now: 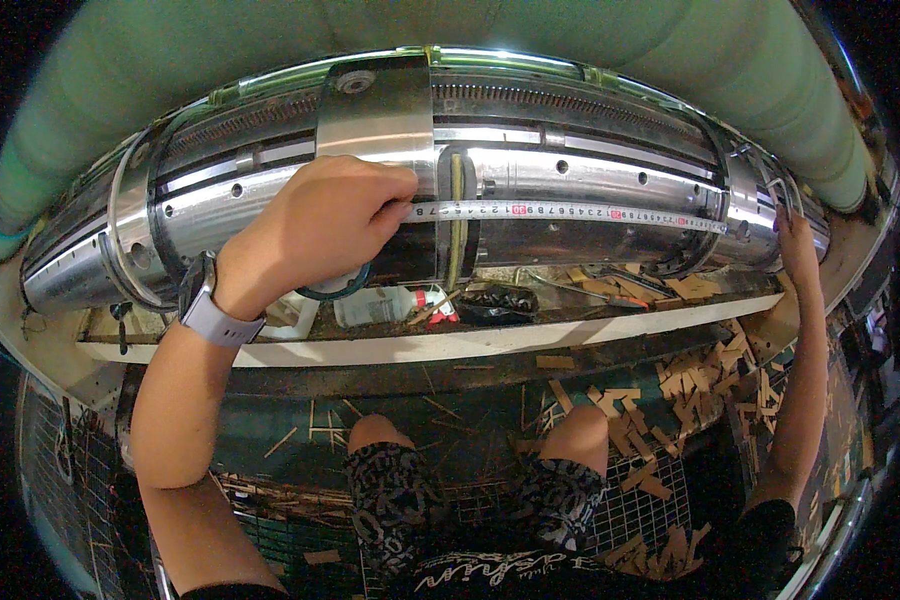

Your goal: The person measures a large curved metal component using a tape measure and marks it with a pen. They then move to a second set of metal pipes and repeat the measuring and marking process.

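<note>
A white measuring tape (570, 212) is stretched sideways across the shiny metal cylinder (590, 165) of a large machine. My left hand (315, 230) pinches the tape's left end against the cylinder near a curved steel plate (375, 110); a pale watch sits on that wrist. My right hand (796, 245) holds the tape's right end at the far right rim of the cylinder. Both arms reach out wide.
A white ledge (440, 345) below the cylinder carries a clear plastic bottle (385, 305), a black bag (495, 300) and wood scraps. Several small wooden pieces (690, 385) litter the wire grid floor around my knees (575, 430). A green tube (220, 50) arches behind the machine.
</note>
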`<state>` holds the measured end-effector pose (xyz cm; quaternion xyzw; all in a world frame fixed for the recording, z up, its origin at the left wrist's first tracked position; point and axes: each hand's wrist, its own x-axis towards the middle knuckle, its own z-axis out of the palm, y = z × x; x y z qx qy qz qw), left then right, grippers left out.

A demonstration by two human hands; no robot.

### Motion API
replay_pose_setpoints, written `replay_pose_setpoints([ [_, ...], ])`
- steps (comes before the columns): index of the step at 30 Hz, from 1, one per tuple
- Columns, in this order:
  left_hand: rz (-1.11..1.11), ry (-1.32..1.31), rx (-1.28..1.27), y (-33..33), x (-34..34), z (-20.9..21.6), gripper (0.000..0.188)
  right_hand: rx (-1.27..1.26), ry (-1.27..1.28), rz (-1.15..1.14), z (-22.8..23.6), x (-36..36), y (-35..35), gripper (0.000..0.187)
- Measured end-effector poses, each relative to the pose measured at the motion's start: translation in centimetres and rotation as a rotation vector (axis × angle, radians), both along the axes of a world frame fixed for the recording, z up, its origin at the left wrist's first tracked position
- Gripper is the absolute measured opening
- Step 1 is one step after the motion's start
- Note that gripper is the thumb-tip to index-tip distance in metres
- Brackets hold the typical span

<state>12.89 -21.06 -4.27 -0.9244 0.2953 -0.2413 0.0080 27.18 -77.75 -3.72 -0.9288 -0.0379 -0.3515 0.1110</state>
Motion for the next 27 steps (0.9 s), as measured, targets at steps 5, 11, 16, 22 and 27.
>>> replay_pose_setpoints([
  [5,-0.074,-0.088,-0.118,-0.1,0.2,-0.5,0.01,0.031,-0.059,0.093,-0.1,1.0,-1.2,0.04],
  [11,0.055,0.037,0.004,-0.5,-0.6,0.6,0.014,0.347,0.062,0.176,0.1,-0.4,0.3,0.037],
  [16,0.066,0.088,-0.056,-0.7,-0.7,0.7,0.012,0.479,0.12,0.225,0.8,-0.9,0.4,0.031],
  [22,0.055,0.078,-0.181,-1.3,-0.4,-0.1,0.008,0.782,0.345,0.392,2.0,-3.0,0.6,0.028],
  [27,0.122,0.167,-0.184,-2.3,-0.3,0.3,0.012,0.647,0.258,0.458,2.1,-6.4,1.5,0.029],
])
